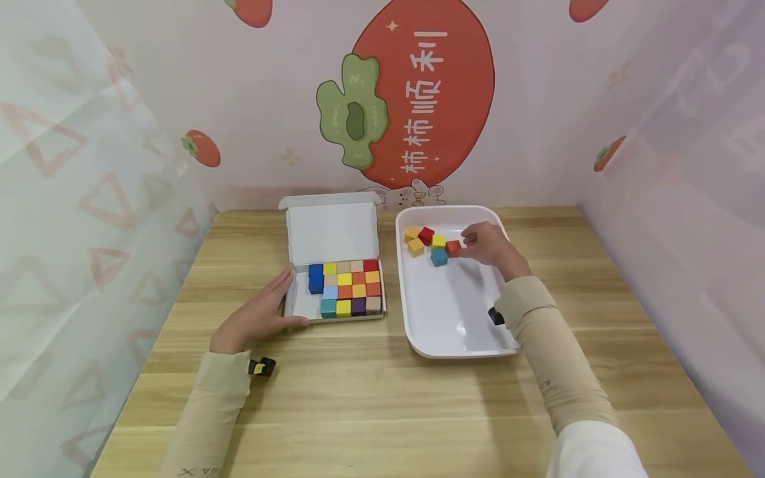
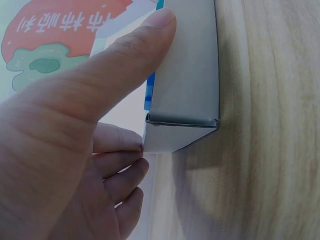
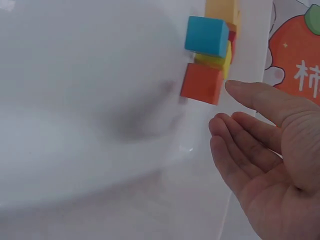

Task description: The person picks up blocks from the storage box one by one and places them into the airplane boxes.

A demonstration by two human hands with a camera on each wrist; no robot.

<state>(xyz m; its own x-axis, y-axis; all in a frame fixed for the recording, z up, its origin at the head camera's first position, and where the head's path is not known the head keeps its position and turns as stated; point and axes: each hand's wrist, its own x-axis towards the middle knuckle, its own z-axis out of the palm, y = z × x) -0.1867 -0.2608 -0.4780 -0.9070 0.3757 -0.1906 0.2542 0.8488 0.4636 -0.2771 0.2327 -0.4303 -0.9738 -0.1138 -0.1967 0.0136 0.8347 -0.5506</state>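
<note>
Beige sleeves [image 1: 556, 352] reach in from the lower left and lower right of the frame, each with a small black device [image 1: 261, 366] near the cuff, over a wood-grain table [image 1: 358, 405]. Left of centre, the left hand [image 1: 259, 317] spans the near left corner of a shallow white box [image 1: 303, 302], thumb against its front wall and fingers at its left side, in a wide, light touch. Coloured blocks [image 1: 358, 291] stand in rows from the middle of the box to its right, with two dark blue cubes [image 1: 315, 279] leftmost in the back rows; white floor shows at the left.

Right of centre lies a white tray [image 1: 451, 312]. Over its far right part is the right hand [image 1: 485, 244], thumb and fingertips apart, holding nothing, just beside an orange-red cube [image 1: 453, 249]. Grouped leftward from that cube are a teal cube [image 1: 439, 257], a yellow cube [image 1: 439, 241], two light orange cubes [image 1: 416, 247] and a dark red cube [image 1: 426, 236].

Behind the box's contents, its lid [image 1: 332, 229] stands raised. At the top of the frame, a pale wall covering [image 1: 526, 133] carries a large red-orange fruit [image 1: 463, 86] with white characters.
</note>
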